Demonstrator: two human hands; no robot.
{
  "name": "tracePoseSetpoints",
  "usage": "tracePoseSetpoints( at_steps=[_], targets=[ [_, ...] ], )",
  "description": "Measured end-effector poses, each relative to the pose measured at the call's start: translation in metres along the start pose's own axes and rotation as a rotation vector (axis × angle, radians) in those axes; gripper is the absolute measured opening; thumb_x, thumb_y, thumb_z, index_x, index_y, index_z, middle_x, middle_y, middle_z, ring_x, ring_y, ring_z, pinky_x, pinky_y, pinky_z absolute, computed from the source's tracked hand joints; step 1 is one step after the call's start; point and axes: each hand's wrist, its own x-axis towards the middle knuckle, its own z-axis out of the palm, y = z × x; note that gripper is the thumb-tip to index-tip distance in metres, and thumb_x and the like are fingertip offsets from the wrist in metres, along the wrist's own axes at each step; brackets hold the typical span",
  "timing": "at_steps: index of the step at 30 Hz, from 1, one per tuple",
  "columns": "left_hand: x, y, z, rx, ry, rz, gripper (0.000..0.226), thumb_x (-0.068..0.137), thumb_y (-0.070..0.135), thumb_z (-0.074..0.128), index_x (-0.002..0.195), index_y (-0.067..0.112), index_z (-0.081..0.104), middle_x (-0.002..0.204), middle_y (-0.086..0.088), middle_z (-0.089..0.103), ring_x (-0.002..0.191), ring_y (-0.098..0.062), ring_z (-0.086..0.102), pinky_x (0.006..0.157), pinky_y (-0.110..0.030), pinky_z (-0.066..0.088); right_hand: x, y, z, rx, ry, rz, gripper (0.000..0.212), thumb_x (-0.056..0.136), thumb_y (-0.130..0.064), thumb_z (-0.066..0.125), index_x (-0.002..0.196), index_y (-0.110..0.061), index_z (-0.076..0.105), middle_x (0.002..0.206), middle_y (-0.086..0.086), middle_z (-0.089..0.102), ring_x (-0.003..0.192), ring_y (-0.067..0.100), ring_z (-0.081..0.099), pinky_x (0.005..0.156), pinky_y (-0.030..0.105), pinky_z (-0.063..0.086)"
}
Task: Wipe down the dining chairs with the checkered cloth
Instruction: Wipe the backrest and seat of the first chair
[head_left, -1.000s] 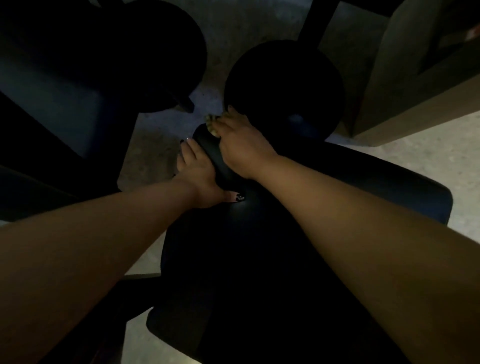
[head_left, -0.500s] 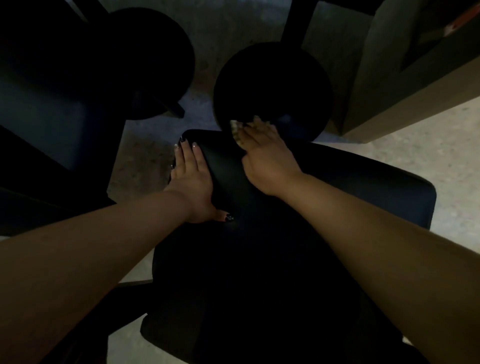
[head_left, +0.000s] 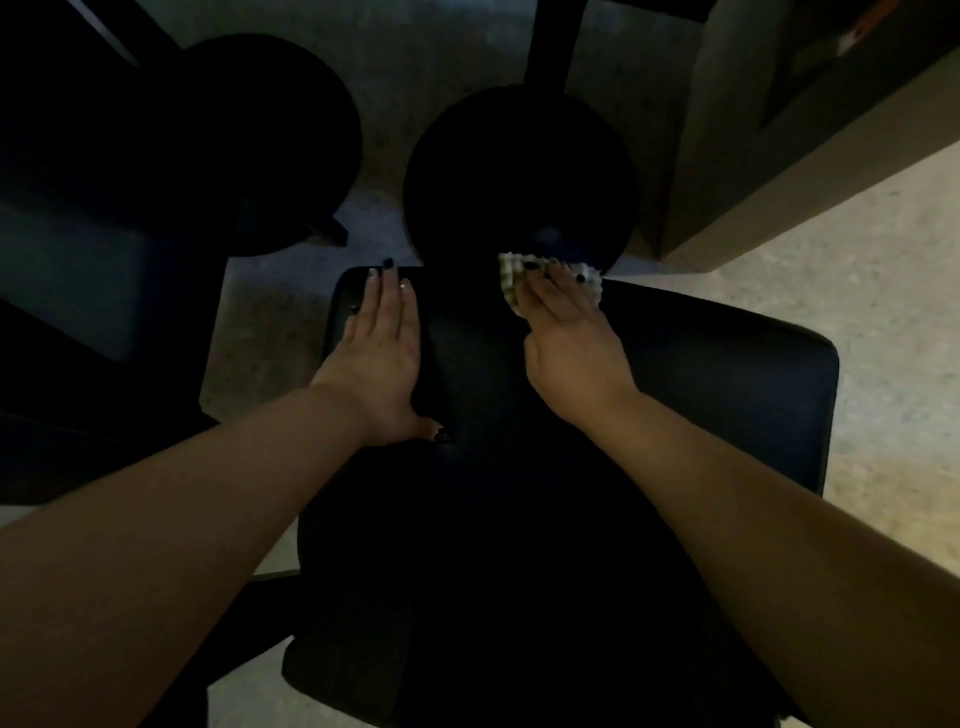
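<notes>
Two Hands at Work on a Dark Dining Chair

Two bare forearms reach in from the lower corners of the frame over a black dining chair (head_left: 701, 389), whose dark padded surface fills the centre and lower half of the view. Pale speckled floor (head_left: 883, 312) shows at the right edge, with a brown cabinet (head_left: 753, 156) in the upper right. Two round dark shapes, a near one (head_left: 519, 176) at upper centre and another (head_left: 234, 140) at upper left, look like seats or bases of neighbouring furniture; the dim light does not settle which. The left hand (head_left: 382, 358) lies flat on the chair near its upper-left corner, fingers straight and together, seemingly bracing it and holding nothing. The right hand (head_left: 566, 343) presses the checkered cloth (head_left: 511, 280) against the chair's far edge at centre frame; its fingers lie over the cloth, fairly straight, more a press than a tight clutch. Only pale folds of cloth peek out beside and beyond the fingertips. Judging by this pose, wiping of this chair is under way along its top edge. How much of the surface is already clean cannot be read in this light, and any further chairs appear not yet done.
</notes>
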Motion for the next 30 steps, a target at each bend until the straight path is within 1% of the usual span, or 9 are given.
tracePoseSetpoints(
  at_steps=[4,8,12,15,18,20,22,26,30],
  targets=[
    [0.010,0.020,-0.003,0.021,-0.021,0.053,0.154,0.057,0.075,0.074,0.147,0.002,-0.027,0.155,-0.015,-0.033,0.143,-0.034,-0.030,0.118,-0.051,-0.002,0.010,-0.011,0.005,0.012,0.012,-0.005,0.052,0.094,-0.012,0.038,0.146,-0.006,0.031,0.155,0.010,0.027,0.146,0.024,0.013,0.119,0.041,0.006],
    [0.008,0.029,-0.002,0.099,0.016,0.104,0.145,0.065,0.067,0.075,0.148,0.002,-0.024,0.157,-0.016,-0.028,0.145,-0.031,-0.026,0.118,-0.045,-0.004,0.003,0.005,0.007,-0.013,0.001,-0.040,0.054,0.093,-0.008,0.040,0.146,-0.004,0.031,0.154,0.012,0.027,0.146,0.027,0.014,0.119,0.043,0.007],
    [0.000,0.053,0.000,0.069,-0.007,0.147,0.142,0.066,0.068,0.074,0.150,0.004,-0.021,0.158,-0.014,-0.028,0.144,-0.035,-0.027,0.120,-0.046,-0.001,-0.037,0.041,0.000,0.035,0.165,0.187,0.054,0.088,-0.003,0.044,0.141,-0.001,0.039,0.150,0.016,0.035,0.144,0.032,0.020,0.119,0.044,0.013],
    [0.000,0.079,0.008,0.029,0.007,0.098,0.143,0.064,0.069,0.074,0.150,0.005,-0.020,0.156,-0.017,-0.031,0.141,-0.042,-0.030,0.117,-0.051,-0.003,-0.053,0.050,-0.002,0.029,0.178,0.307,0.054,0.089,-0.004,0.043,0.143,-0.002,0.038,0.152,0.016,0.031,0.145,0.034,0.016,0.117,0.047,0.016],
    [0.003,0.086,0.016,0.013,0.075,0.041,0.143,0.063,0.068,0.076,0.151,0.004,-0.017,0.156,-0.018,-0.030,0.141,-0.043,-0.028,0.117,-0.054,-0.003,-0.033,0.044,-0.003,0.025,0.145,0.198,0.056,0.085,-0.002,0.043,0.142,-0.002,0.039,0.150,0.017,0.035,0.143,0.036,0.019,0.116,0.051,0.016],
    [0.005,0.084,0.020,-0.007,0.117,0.047,0.144,0.061,0.068,0.077,0.152,0.005,-0.015,0.157,-0.017,-0.028,0.142,-0.042,-0.027,0.117,-0.053,-0.003,-0.017,0.038,-0.001,0.004,0.099,0.066,0.056,0.085,-0.003,0.044,0.141,-0.002,0.040,0.149,0.015,0.037,0.143,0.034,0.021,0.118,0.049,0.012],
    [0.006,0.083,0.022,-0.010,0.136,0.051,0.145,0.059,0.068,0.078,0.152,0.005,-0.013,0.158,-0.017,-0.027,0.143,-0.041,-0.027,0.117,-0.053,-0.002,-0.012,0.038,0.003,0.000,0.085,0.037,0.055,0.087,-0.004,0.043,0.142,-0.002,0.039,0.150,0.014,0.036,0.143,0.031,0.021,0.119,0.045,0.009],
    [0.004,0.085,0.021,0.006,0.107,0.038,0.144,0.060,0.068,0.077,0.152,0.006,-0.015,0.157,-0.016,-0.028,0.143,-0.041,-0.027,0.118,-0.052,-0.002,-0.033,0.057,0.002,0.037,0.177,0.147,0.053,0.087,-0.002,0.044,0.140,0.000,0.042,0.148,0.018,0.038,0.143,0.034,0.022,0.119,0.044,0.015],
    [0.004,0.090,0.017,0.060,0.068,0.013,0.144,0.063,0.068,0.076,0.151,0.003,-0.018,0.156,-0.021,-0.029,0.142,-0.045,-0.026,0.118,-0.054,0.002,-0.068,0.093,-0.009,0.050,0.255,0.363,0.053,0.085,0.002,0.043,0.138,0.001,0.045,0.148,0.019,0.037,0.142,0.036,0.021,0.118,0.043,0.016]
  ],
)
